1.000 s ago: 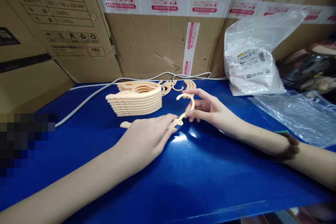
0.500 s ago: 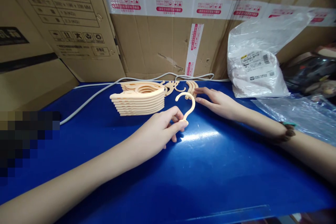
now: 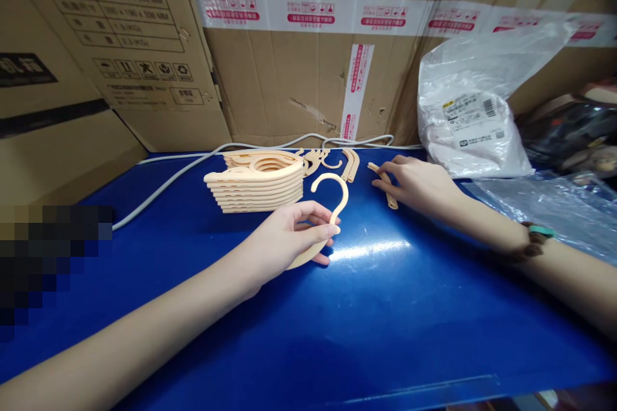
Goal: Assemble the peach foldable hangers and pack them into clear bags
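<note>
My left hand [image 3: 299,234] is closed on a cream plastic hanger hook piece [image 3: 340,189]; its hook curls up above the thumb and a curved lower part shows below the palm. At the right, my right hand [image 3: 412,180] grips a short cream hanger arm [image 3: 391,199] between thumb and fingers, just over the blue table. A stack of folded cream hangers [image 3: 255,189] lies left of centre. Behind my left hand are more loose hook pieces [image 3: 313,160] and a few curved hanger arms [image 3: 351,166].
Tall cardboard boxes [image 3: 299,77] stand along the back of the blue table [image 3: 337,334]. A white cable [image 3: 168,189] runs behind the hangers. A white plastic bag [image 3: 475,135] with a label sits at the back right, with clear plastic wrap [image 3: 569,212] before it.
My right hand has moved right, away from the loose arms, with one hanger arm in its fingers. My left hand has turned the hook piece slightly and shifted it left.
</note>
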`<state>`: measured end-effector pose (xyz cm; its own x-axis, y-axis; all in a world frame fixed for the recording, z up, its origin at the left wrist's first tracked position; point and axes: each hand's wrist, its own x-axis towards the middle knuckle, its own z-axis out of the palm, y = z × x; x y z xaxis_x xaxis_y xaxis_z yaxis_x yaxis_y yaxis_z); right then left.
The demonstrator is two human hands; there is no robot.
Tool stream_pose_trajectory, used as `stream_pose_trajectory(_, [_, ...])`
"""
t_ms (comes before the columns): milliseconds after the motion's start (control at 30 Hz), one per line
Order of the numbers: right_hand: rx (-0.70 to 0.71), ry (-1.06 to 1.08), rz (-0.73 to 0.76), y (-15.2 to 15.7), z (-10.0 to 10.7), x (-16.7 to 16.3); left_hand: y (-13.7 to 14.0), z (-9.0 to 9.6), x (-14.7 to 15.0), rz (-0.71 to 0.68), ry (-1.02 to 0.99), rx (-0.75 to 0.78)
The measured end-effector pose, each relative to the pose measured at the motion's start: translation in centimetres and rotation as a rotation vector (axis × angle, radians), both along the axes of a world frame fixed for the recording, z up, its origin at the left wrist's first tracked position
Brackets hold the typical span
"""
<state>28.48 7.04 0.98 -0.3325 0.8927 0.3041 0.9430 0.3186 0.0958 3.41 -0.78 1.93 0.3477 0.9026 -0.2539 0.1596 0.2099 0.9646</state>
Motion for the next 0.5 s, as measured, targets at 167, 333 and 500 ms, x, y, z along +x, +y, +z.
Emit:
stream_pose_trajectory(167, [-0.118,0.235,0.069,0.2,0.3,0.2,-0.1,0.1,-0.1,0.004,0.019,0.016])
stream_pose_trajectory(333, [-0.452,0.655,0.259,-0.8,0.8,-1.2,-0.1,0.0,-0.2,-0.013,0.037,0.046])
stream_pose_trajectory(500, [-0.764,1.048,0.345,-2.8,0.8,-2.8,-0.1,-0.2,-0.5,-0.009,0.056,0.085])
